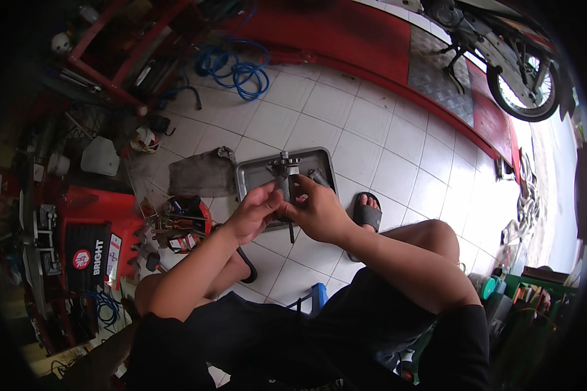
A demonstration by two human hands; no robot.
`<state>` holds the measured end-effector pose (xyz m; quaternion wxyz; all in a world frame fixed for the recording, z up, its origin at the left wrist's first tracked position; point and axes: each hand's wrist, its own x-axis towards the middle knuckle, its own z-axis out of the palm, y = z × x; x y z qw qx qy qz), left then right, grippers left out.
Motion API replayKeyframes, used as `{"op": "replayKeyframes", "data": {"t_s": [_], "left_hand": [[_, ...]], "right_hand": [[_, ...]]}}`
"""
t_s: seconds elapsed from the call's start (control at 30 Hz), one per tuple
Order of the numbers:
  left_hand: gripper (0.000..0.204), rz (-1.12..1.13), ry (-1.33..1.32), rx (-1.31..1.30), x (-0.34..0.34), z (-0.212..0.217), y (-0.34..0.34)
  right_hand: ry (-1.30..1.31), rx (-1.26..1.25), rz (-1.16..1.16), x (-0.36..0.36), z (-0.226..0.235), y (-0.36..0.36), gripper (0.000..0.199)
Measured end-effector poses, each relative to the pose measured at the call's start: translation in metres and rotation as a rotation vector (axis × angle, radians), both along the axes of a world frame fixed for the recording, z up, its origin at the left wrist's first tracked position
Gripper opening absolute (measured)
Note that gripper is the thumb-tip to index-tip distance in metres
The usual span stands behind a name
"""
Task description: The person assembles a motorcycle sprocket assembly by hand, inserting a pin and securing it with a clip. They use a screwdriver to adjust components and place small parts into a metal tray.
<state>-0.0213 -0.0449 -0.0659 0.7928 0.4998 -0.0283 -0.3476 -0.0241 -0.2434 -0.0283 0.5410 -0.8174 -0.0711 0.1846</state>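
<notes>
Both my hands are closed around a grey metal part, which has a bulky, knobbly far end and a narrow dark bar running down toward me. I cannot make out its exact kind. My left hand grips it from the left, its fingers curled in. From the right, my right hand holds it with thumb and fingers. Underneath is a shallow grey metal tray on the floor, partly covered by my hands. A small grey metal piece lies in the tray, right of the held part.
A grey cloth lies left of the tray. Closer in is a red bowl of hand tools. Blue hose coils on the tiles beyond, beside a red rack. A motorcycle stands on a red platform at far right.
</notes>
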Motion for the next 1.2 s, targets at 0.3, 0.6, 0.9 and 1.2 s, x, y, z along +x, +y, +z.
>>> {"op": "replayKeyframes", "data": {"t_s": [0.3,0.6,0.9,1.2], "left_hand": [[0.050,0.352,-0.223,-0.042,-0.044,0.057,0.043],[0.057,0.378,-0.457,-0.143,-0.039,0.089,0.046],[0.068,0.340,-0.577,-0.058,-0.037,0.088,0.051],[0.065,0.331,-0.575,-0.054,-0.041,0.084,0.046]], "right_hand": [[-0.547,0.079,0.345,-0.022,0.051,0.017,0.069],[-1.065,0.170,0.247,-0.010,0.048,0.002,0.041],[-1.004,0.138,0.214,-0.013,0.044,0.004,0.027],[-1.168,0.098,0.213,-0.014,0.047,0.008,0.041]]}}
